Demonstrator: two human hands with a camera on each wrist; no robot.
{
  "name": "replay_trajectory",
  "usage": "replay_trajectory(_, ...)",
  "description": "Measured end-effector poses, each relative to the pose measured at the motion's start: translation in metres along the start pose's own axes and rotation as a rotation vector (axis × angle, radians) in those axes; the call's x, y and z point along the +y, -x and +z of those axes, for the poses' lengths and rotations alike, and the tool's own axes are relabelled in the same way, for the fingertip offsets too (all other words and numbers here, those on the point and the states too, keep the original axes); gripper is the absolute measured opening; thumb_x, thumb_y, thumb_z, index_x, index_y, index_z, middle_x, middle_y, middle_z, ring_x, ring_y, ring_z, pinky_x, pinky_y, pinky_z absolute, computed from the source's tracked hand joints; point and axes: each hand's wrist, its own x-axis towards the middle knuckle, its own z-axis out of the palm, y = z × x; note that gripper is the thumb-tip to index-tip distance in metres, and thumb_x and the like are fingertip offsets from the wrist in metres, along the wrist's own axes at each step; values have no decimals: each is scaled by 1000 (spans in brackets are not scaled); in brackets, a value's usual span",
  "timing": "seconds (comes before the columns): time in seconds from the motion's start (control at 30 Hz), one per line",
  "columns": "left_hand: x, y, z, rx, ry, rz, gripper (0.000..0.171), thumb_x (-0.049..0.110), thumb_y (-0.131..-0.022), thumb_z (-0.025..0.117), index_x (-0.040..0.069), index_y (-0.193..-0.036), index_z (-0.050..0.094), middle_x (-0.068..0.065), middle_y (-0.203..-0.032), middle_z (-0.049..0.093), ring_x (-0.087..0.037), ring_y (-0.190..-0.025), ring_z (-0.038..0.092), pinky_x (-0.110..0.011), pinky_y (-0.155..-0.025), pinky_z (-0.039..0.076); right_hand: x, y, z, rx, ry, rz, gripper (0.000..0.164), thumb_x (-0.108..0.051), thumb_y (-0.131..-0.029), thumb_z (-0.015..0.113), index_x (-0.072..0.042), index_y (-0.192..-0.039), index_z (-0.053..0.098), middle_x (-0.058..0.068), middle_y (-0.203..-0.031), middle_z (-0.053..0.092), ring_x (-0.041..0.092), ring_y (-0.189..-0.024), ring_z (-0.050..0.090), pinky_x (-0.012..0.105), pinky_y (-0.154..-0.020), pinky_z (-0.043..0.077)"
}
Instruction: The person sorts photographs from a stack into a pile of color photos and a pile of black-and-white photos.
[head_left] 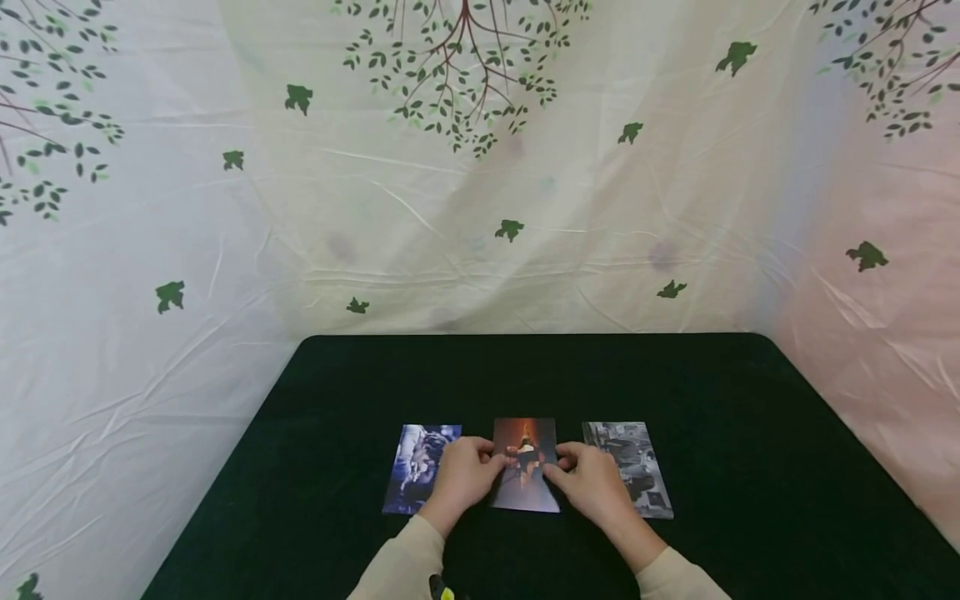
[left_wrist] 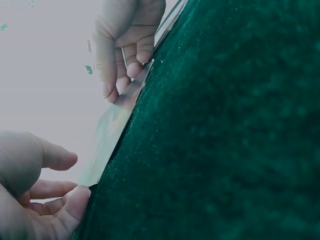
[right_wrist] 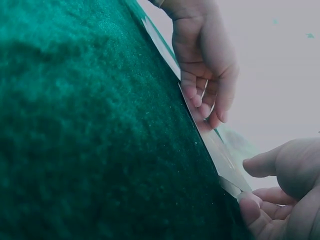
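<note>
Three photo cards lie in a row on a dark green cloth. The middle one point(head_left: 525, 487) has an orange-and-grey picture of a figure. My left hand point(head_left: 467, 475) holds its left edge and my right hand point(head_left: 594, 483) its right edge, with the thumbs at the card's sides. Both wrist views show thumb and fingertips meeting at the near end of the card point(left_wrist: 112, 130), which sits very low over the cloth. A blue-and-white photo card point(head_left: 412, 471) is partly covered by the left hand. The right hand overlaps a black-and-white photo card point(head_left: 641, 458).
The dark green table point(head_left: 525, 375) has rounded far corners. Behind it and at both sides hangs a pale cloth point(head_left: 420, 250) printed with branches and green leaves. A small black-and-yellow object point(head_left: 441, 587) shows by the left sleeve.
</note>
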Motion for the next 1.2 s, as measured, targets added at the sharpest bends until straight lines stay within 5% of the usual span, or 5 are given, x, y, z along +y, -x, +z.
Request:
replay_trajectory(0.3,6,3,-3,87,-49,57,22,18,-87,70,2,-103,71,4,-69,57,-11,-61,51,-26,-53,42,0,0,-1,63,-56,15,26,-18,-84,74,-8,-108,69,-2,-79,64,10,-62,57,28,-55,47)
replay_trajectory(0.5,6,6,-7,135,-49,81,14,14,-87,70,5,-97,72,5,-71,59,-10,-64,52,-25,-55,44,-3,3,-1,67,-192,69,21,-12,-86,72,-6,-105,68,0,-78,66,11,-62,62,29,-55,51)
replay_trajectory(0.83,1,15,-36,165,-3,82,9,13,-88,69,10,-95,72,5,-77,63,-8,-63,56,-24,-55,48,-18,12,10,41,-420,54,16,-6,-86,69,-2,-101,67,4,-79,67,16,-64,66,28,-56,54)
replay_trajectory(1.2,-20,28,-63,199,-7,63,6,14,-88,69,11,-92,72,4,-78,65,-8,-61,58,-23,-54,50,-38,16,32,45,-466,-14,13,-9,-87,70,-4,-99,70,3,-79,68,16,-63,65,28,-55,54)
